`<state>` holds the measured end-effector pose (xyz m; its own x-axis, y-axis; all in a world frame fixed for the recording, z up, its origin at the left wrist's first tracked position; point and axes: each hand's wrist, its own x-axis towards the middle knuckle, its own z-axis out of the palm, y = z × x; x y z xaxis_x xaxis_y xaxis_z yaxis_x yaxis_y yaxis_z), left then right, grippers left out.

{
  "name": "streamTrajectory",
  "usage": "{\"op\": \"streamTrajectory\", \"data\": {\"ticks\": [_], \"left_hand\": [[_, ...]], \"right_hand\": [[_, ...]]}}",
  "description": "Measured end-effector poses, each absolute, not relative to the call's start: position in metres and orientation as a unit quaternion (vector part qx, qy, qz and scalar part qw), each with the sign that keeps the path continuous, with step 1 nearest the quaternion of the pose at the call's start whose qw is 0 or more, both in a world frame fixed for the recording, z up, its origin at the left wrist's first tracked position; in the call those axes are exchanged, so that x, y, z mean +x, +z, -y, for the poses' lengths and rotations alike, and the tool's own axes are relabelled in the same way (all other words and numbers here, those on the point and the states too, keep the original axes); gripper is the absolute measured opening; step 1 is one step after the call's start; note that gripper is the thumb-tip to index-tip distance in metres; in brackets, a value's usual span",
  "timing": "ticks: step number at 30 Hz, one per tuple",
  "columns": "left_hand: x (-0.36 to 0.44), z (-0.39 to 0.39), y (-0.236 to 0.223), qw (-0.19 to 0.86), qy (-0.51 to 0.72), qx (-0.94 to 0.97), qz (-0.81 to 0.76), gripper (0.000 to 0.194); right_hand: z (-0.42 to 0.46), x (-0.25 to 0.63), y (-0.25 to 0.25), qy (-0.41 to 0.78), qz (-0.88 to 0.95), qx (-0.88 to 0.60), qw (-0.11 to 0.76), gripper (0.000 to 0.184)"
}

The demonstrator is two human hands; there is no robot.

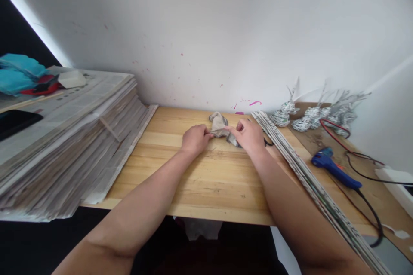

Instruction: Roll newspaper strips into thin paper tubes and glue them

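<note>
A crumpled beige-grey cloth (pixel 218 123) lies on the wooden table near the wall, between my two hands. My left hand (pixel 195 138) is closed, with thumb and fingers pinching the cloth's left edge. On the other side, my right hand (pixel 250 135) has its fingers curled in and its thumb on the cloth, gripping the right part. A greyer patch of the cloth shows below the right thumb. Part of a black loop (pixel 267 142) shows just to the right of that hand.
A tall newspaper stack (pixel 106 133) fills the left, with a phone (pixel 20 123) on top. Long rolled-paper sticks (pixel 292 161) run along the right, beside a blue glue gun (pixel 337 171) with its cable. Several woven paper figures (pixel 303 123) stand by the wall.
</note>
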<state>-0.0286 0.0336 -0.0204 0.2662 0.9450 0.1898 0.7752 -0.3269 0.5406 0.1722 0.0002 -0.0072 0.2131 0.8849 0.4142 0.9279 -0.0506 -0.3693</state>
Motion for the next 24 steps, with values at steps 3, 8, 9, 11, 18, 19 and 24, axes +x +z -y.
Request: {"op": "streamTrajectory", "data": {"ticks": [3,8,9,11,18,19,24], "left_hand": [[-0.032,-0.036,-0.021,0.185,0.259,0.757,-0.571,0.023],[-0.033,-0.041,-0.029,0.214,0.302,0.746,-0.554,0.028],[-0.033,-0.042,-0.030,0.232,0.321,0.739,-0.544,0.025],[-0.032,-0.044,-0.032,0.282,0.363,0.721,-0.518,0.026],[-0.028,-0.040,-0.029,0.286,0.429,0.716,-0.471,0.015],[-0.027,-0.040,-0.029,0.285,0.440,0.715,-0.463,0.017],[-0.024,-0.038,-0.028,0.284,0.501,0.710,-0.406,0.013]], "right_hand": [[0.007,0.173,0.001,0.035,0.633,-0.722,0.277,0.039],[0.003,0.173,-0.007,0.051,0.664,-0.716,0.209,0.014],[0.000,0.175,-0.010,0.030,0.651,-0.719,0.240,0.012],[-0.005,0.180,-0.017,0.014,0.636,-0.707,0.307,0.016],[-0.007,0.181,-0.013,0.033,0.609,-0.651,0.452,0.022],[-0.006,0.178,-0.010,0.081,0.594,-0.635,0.487,0.024],[-0.002,0.162,0.000,0.374,0.500,-0.555,0.549,0.032]]}}
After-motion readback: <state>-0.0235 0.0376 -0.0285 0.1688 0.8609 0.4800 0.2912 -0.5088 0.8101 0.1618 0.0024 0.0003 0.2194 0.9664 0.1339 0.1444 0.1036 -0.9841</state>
